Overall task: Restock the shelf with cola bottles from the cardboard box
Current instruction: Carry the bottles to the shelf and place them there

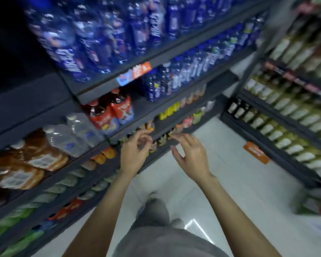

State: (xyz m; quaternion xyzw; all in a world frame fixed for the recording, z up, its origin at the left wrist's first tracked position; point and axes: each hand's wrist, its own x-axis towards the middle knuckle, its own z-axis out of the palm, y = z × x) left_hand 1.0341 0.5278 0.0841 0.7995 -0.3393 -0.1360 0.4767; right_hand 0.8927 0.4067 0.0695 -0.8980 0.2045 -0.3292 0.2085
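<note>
Both hands, left hand (pixel 135 149) and right hand (pixel 191 154), hang empty with loosely curled fingers before the shelf (pixel 176 125); cola bottles (pixel 111 110) stand at ten o'clock, no cardboard box in view, so fetching one likely comes next.

Both arms outstretched, left hand (pixel 135 151) and right hand (pixel 191 154) empty, fingers loosely curled
</note>
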